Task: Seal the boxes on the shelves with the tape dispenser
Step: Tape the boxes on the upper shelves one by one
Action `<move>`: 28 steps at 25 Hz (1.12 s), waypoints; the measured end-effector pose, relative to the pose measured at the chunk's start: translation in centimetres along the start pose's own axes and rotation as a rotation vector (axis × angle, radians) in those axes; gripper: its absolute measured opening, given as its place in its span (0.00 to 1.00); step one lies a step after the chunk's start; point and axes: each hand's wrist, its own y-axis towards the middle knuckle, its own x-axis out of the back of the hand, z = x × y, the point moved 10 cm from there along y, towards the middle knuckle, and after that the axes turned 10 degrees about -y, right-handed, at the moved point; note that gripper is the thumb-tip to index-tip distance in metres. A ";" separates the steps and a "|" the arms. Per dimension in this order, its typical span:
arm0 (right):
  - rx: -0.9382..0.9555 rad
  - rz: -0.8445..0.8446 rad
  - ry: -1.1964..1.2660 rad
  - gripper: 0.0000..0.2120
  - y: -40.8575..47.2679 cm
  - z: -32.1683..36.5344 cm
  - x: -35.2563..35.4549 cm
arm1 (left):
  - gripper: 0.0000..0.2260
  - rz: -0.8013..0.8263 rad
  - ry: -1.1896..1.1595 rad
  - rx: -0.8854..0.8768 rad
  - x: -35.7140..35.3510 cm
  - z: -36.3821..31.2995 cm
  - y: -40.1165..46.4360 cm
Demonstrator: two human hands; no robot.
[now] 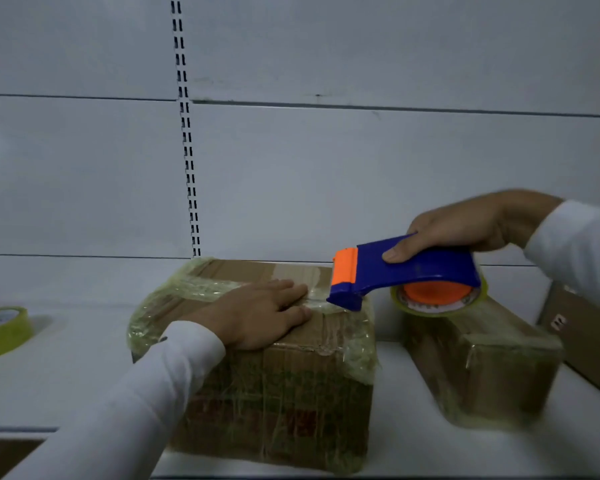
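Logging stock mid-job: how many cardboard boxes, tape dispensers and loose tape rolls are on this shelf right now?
Cardboard boxes: 3, the centre box under the left hand, the right box, the far-right box partly cut off.
Tape dispensers: 1, the blue dispenser in the right hand.
Loose tape rolls: 1, the yellow roll.
Total: 5

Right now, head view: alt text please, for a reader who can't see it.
A person's right hand holds a blue and orange tape dispenser at the top right edge of a cardboard box on a white shelf, while the left hand presses flat on the box top. A second taped box sits to the right; a spare tape roll lies far left.
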 end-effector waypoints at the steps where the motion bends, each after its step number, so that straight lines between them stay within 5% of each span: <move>1: -0.013 -0.002 -0.021 0.19 -0.2 0.6 0.8 | 0.26 0.000 -0.006 0.005 0.0 0.1 -0.1; 10: -0.103 0.056 0.080 0.34 -4.9 -9.6 -0.2 | 0.24 0.016 -0.050 0.036 -0.1 1.0 0.4; 18: -0.035 -0.111 -0.077 0.22 -2.1 -10.5 -1.8 | 0.14 -0.079 -0.005 0.033 1.1 -5.9 0.5; 23: -0.031 -0.175 -0.232 0.28 -1.0 -8.3 -2.3 | 0.23 -0.074 0.096 0.208 -2.5 -8.3 1.7; 28: -0.169 -0.352 -0.749 0.20 -1.1 -9.9 -2.0 | 0.27 -0.131 0.080 0.184 -2.5 -6.6 1.1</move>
